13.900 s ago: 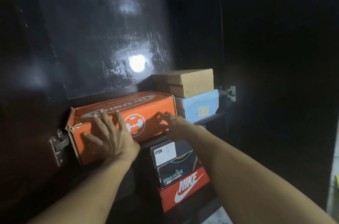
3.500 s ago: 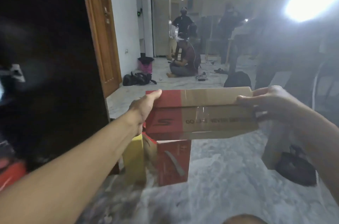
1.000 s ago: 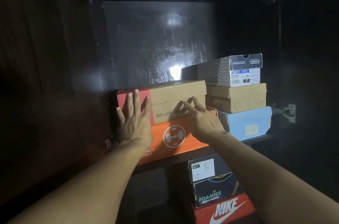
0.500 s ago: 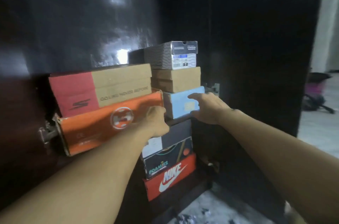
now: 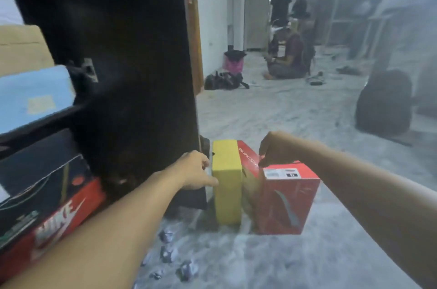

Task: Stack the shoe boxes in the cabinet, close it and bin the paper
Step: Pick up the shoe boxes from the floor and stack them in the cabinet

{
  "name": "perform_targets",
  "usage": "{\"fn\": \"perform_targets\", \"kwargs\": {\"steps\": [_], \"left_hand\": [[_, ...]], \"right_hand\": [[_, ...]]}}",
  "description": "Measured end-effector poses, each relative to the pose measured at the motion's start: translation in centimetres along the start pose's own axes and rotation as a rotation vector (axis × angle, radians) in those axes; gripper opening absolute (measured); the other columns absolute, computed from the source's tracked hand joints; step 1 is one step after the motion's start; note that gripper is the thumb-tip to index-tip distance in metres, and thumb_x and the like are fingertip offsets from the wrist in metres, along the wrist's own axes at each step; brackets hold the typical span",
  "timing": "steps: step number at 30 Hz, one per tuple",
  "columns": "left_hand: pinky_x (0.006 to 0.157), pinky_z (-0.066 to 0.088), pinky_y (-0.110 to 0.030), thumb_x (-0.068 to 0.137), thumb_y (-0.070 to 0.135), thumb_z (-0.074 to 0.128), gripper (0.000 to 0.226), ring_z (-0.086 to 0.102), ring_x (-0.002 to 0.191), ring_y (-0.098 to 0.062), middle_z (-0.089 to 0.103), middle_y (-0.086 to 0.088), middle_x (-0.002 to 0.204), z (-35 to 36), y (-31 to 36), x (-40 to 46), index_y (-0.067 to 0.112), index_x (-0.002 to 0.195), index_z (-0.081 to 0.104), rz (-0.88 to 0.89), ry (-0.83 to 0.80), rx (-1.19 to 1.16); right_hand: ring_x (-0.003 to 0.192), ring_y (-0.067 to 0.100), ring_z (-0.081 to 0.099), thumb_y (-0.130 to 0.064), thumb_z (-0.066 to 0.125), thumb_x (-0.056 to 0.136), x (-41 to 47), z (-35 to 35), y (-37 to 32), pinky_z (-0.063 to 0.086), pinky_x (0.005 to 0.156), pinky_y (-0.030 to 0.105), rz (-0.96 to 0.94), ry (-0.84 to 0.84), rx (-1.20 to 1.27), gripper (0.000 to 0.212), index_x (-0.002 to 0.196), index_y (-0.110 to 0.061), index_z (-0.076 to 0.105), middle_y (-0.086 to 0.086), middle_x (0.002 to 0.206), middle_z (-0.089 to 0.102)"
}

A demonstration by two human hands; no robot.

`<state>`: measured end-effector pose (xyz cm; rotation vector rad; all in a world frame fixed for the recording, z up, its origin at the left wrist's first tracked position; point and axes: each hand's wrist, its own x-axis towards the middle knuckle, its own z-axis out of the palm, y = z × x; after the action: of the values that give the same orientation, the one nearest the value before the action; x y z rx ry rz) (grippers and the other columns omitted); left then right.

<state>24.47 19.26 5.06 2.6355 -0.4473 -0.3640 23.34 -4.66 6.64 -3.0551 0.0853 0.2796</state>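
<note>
A yellow shoe box (image 5: 226,182) and a red shoe box (image 5: 281,196) stand on end side by side on the grey floor, right of the dark open cabinet door (image 5: 132,71). My left hand (image 5: 194,171) reaches the yellow box's left face, thumb against it. My right hand (image 5: 272,149) hangs over the red box's top edge with fingers curled down; whether it grips is unclear. In the cabinet at left sit a blue box (image 5: 33,97), a brown box (image 5: 21,50) and a red Nike box (image 5: 54,220).
Several crumpled paper balls (image 5: 169,253) lie on the floor in front of the cabinet. A person sits on the floor far back (image 5: 287,57), near a pink bin (image 5: 234,60) and a dark bag (image 5: 224,80). A black backpack (image 5: 384,103) stands at right.
My view has swung right, from the cabinet shelves to the floor. Both hands have left the stacked boxes and come down to the yellow and red boxes.
</note>
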Motion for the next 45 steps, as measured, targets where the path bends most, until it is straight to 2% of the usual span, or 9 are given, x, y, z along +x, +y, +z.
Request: {"fn": "perform_targets", "kwargs": {"steps": [10,15,20,27,32,35,39,42,45], "left_hand": [[0.078,0.042,-0.025,0.082,0.037,0.071,0.023,0.060,0.109,-0.025,0.064,-0.004,0.114,14.3,7.2,10.6,0.019,0.088,0.059,-0.030,-0.034,-0.326],[0.093,0.047,-0.040,0.088,0.045,0.062,0.056,0.057,0.115,-0.037,0.060,-0.021,0.125,17.5,9.2,14.2,0.001,0.122,0.056,-0.198,0.059,-0.554],[0.092,0.050,-0.048,0.081,0.048,0.062,0.056,0.061,0.111,-0.038,0.064,-0.016,0.122,19.4,8.8,14.5,0.013,0.125,0.057,-0.227,0.060,-0.564],[0.069,0.039,-0.028,0.096,0.020,0.054,0.022,0.057,0.089,-0.021,0.068,-0.002,0.108,18.8,6.1,10.7,0.017,0.114,0.064,-0.242,0.028,-0.709],[0.097,0.041,-0.051,0.097,0.011,0.048,0.014,0.060,0.098,-0.029,0.067,-0.007,0.090,18.8,3.8,8.4,0.017,0.097,0.062,-0.440,-0.016,-0.910],[0.065,0.052,-0.037,0.094,0.001,0.046,0.018,0.062,0.068,-0.027,0.064,-0.012,0.075,19.3,1.6,7.0,0.004,0.105,0.061,-0.566,0.102,-1.028],[0.065,0.051,-0.033,0.098,0.024,0.052,0.025,0.063,0.066,-0.023,0.068,-0.012,0.086,19.8,-1.0,4.9,0.006,0.111,0.063,-0.687,0.165,-1.088],[0.056,0.048,-0.028,0.096,0.056,0.042,0.049,0.068,0.055,-0.020,0.073,-0.009,0.076,19.6,-1.1,3.5,0.015,0.096,0.068,-0.675,0.070,-1.184],[0.071,0.054,-0.033,0.069,0.089,0.044,0.078,0.073,0.082,-0.023,0.075,-0.008,0.099,20.8,-2.2,3.1,0.023,0.101,0.070,-0.678,0.011,-1.195]], "right_hand": [[0.110,0.034,0.059,-0.030,0.066,0.085,1.7,8.9,13.3,0.046,0.083,0.034,0.354,0.254,0.358,0.041,0.121,-0.011,0.062,0.015,0.118,0.066],[0.090,0.030,0.065,-0.028,0.072,0.079,3.0,11.6,15.9,0.048,0.055,0.029,0.402,0.144,0.746,0.048,0.121,-0.015,0.053,0.008,0.105,0.065],[0.092,0.024,0.070,-0.025,0.086,0.068,1.2,12.9,16.9,0.059,0.065,0.040,0.403,0.118,1.002,0.096,0.145,-0.026,0.029,0.008,0.113,0.066],[0.109,0.025,0.058,-0.064,0.063,0.079,-2.0,14.0,16.8,0.057,0.081,0.053,0.473,0.067,1.332,0.059,0.118,-0.020,0.061,0.008,0.119,0.057],[0.121,0.033,0.050,-0.059,0.074,0.071,-2.6,17.6,14.7,0.053,0.085,0.057,0.534,-0.196,1.360,0.061,0.115,-0.017,0.063,0.007,0.126,0.052],[0.112,0.034,0.053,-0.042,0.077,0.077,-3.2,20.1,12.8,0.052,0.085,0.059,0.571,-0.277,1.211,0.059,0.124,-0.014,0.056,0.005,0.120,0.050],[0.097,0.025,0.061,-0.045,0.077,0.077,-4.1,22.8,11.4,0.055,0.085,0.044,0.566,-0.334,1.119,0.059,0.123,-0.015,0.055,0.002,0.112,0.062],[0.075,0.001,0.054,-0.039,0.073,0.083,-4.8,23.6,11.1,0.045,0.050,0.012,0.522,-0.307,1.151,0.045,0.119,-0.021,0.052,-0.011,0.094,0.058],[0.094,0.014,0.057,-0.047,0.080,0.073,-4.5,25.3,11.1,0.047,0.077,0.029,0.526,-0.267,1.187,0.079,0.137,-0.022,0.043,-0.005,0.118,0.055]]}}
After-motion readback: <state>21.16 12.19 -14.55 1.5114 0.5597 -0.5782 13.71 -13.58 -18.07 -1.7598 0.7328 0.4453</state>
